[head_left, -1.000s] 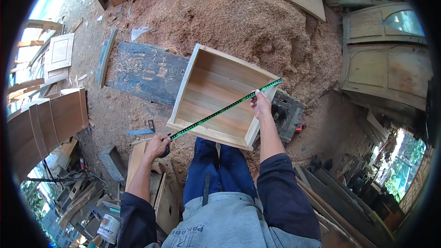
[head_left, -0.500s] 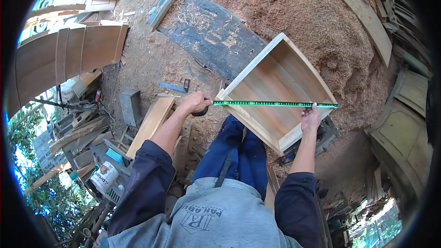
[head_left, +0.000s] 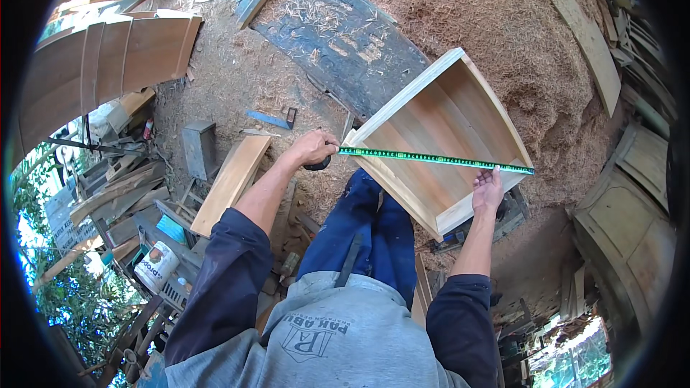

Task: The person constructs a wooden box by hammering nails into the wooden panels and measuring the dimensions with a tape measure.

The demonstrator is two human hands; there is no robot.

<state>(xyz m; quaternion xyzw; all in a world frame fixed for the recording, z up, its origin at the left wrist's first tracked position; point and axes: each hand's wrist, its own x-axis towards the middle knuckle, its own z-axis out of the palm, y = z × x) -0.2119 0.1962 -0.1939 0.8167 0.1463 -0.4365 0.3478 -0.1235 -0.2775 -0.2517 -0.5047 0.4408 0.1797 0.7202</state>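
A shallow wooden drawer box [head_left: 402, 104] of pale, bare boards lies tilted in front of me, its open side facing up. A green tape measure blade [head_left: 424, 159] stretches diagonally across it, from the left corner to the right edge. At the left corner my left hand [head_left: 316, 148] is closed around the tape measure's dark case. My right hand [head_left: 487, 192] is near the blade's far end, palm up, its fingertips pinching the blade above the box's lower right side.
A dark, shavings-strewn board [head_left: 345, 43] lies beyond the box, beside a heap of wood shavings [head_left: 474, 7]. To the left are a blue-bladed try square [head_left: 267, 118], a grey block [head_left: 199, 149], a loose plank [head_left: 231, 185] and a white bucket [head_left: 156, 267]. Carved panels [head_left: 625, 208] stand right.
The tape has tilted, its right end now lower than its left. My right hand has dropped slightly, and my left hand has risen a little. The view has shifted slightly.
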